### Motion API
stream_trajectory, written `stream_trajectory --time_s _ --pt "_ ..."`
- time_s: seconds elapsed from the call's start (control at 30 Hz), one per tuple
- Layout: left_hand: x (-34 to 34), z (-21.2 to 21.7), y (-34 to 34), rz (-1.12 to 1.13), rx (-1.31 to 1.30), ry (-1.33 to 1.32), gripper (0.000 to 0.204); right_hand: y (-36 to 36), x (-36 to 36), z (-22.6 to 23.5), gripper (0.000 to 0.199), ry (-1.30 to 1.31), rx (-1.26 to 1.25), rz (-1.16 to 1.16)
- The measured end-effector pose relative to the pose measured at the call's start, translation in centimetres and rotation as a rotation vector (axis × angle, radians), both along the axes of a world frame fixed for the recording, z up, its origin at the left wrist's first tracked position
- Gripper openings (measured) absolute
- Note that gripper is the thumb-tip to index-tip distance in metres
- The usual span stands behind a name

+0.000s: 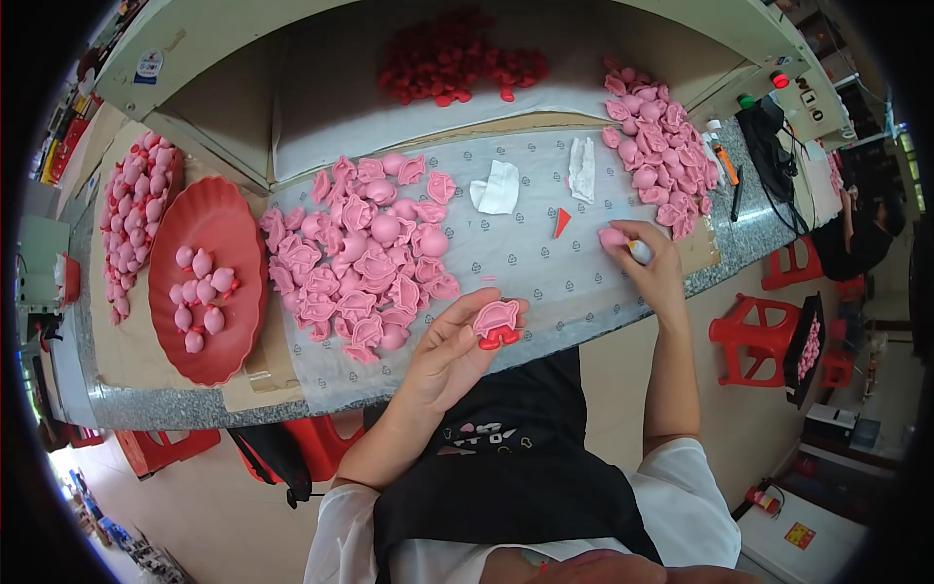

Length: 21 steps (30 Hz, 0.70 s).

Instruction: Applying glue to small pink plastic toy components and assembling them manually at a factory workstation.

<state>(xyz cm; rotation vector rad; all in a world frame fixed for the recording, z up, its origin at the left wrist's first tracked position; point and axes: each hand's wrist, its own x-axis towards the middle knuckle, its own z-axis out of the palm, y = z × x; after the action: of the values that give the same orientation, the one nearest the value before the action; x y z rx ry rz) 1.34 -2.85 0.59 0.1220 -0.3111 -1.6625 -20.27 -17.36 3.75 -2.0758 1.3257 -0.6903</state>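
Note:
My left hand (449, 348) is closed, pinching a pink toy shell piece (497, 317) with its hollow side up. Red feet (498, 339) show at the shell's lower edge. Over the right part of the paper, my right hand (654, 268) grips a small white bottle (639, 252). At its fingertips is a rounded pink piece (613, 237); whether it is held or part of the bottle I cannot tell. Left of that hand lies a small red triangular piece (562, 223). A big pile of pink shell pieces (365, 255) spreads beside my left hand.
Printed white paper (525, 263) covers the bench. On it lie two crumpled white tissues (497, 188) (581, 170). A red scalloped tray (226, 343) holds several pink figures, with more heaped beyond it. Red parts (448, 63) fill the recess; more pink shells (662, 146) and pens (725, 164) sit right.

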Motion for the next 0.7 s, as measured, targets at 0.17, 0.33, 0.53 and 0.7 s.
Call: stream_trajectory --time_s 0.17,0.33,0.53,0.7 --pt "0.2 0.1 0.4 -0.007 0.05 -0.064 0.038 1.1 1.0 -0.2 0.03 0.017 -0.191 0.004" --pt "0.1 0.3 0.2 -0.056 0.056 -0.023 0.04 5.7 3.7 2.3 0.031 -0.417 0.118 0.11" --pt "-0.1 0.8 0.7 -0.038 0.104 -0.054 0.043 7.8 7.4 3.1 0.034 -0.516 0.035 0.432" --pt "0.3 0.9 0.8 -0.05 0.075 -0.08 0.045 8.1 7.9 2.7 0.032 -0.449 0.058 0.433"
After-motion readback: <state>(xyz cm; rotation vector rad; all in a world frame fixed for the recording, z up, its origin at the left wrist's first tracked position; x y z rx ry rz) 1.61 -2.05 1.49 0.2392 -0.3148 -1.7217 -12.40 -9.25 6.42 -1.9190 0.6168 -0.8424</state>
